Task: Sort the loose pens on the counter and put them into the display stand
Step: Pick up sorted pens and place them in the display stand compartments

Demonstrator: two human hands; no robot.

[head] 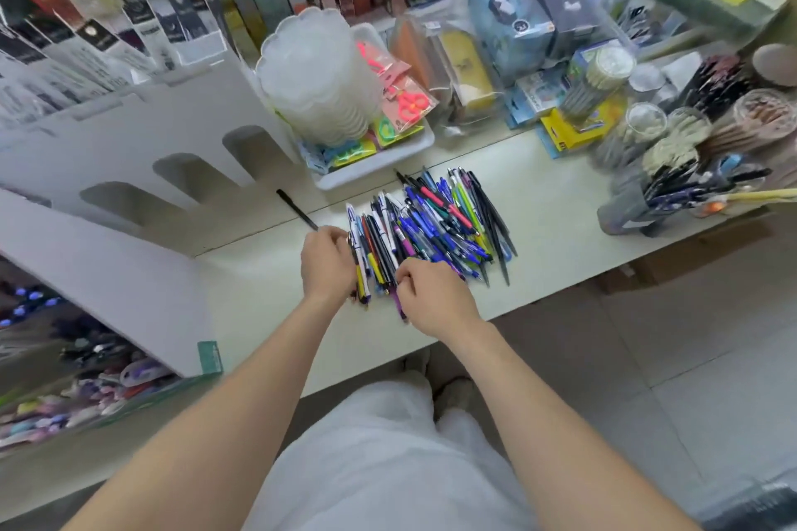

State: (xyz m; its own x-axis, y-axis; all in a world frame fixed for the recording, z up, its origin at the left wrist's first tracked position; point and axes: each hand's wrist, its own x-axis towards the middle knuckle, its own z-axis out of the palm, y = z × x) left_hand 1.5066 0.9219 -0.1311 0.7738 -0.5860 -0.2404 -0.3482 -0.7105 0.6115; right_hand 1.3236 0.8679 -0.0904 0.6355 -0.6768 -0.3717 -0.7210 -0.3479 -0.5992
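A heap of loose pens (pixel 435 224), mostly blue, black, white and yellow, lies on the white counter (pixel 556 237). My left hand (pixel 327 263) grips a black pen (pixel 297 209) that sticks out up and to the left, at the heap's left edge. My right hand (pixel 435 297) has its fingers curled down into the near end of the heap, on a few pens. The white display stand (pixel 142 194), with arched slots in its side, stands to the left.
A white tray (pixel 379 164) with a stack of clear lids and scissors packs sits behind the heap. Cups of pens and pencils (pixel 690 160) crowd the right side. Pencil cases and boxes fill the back shelf. The counter's front edge runs just below my hands.
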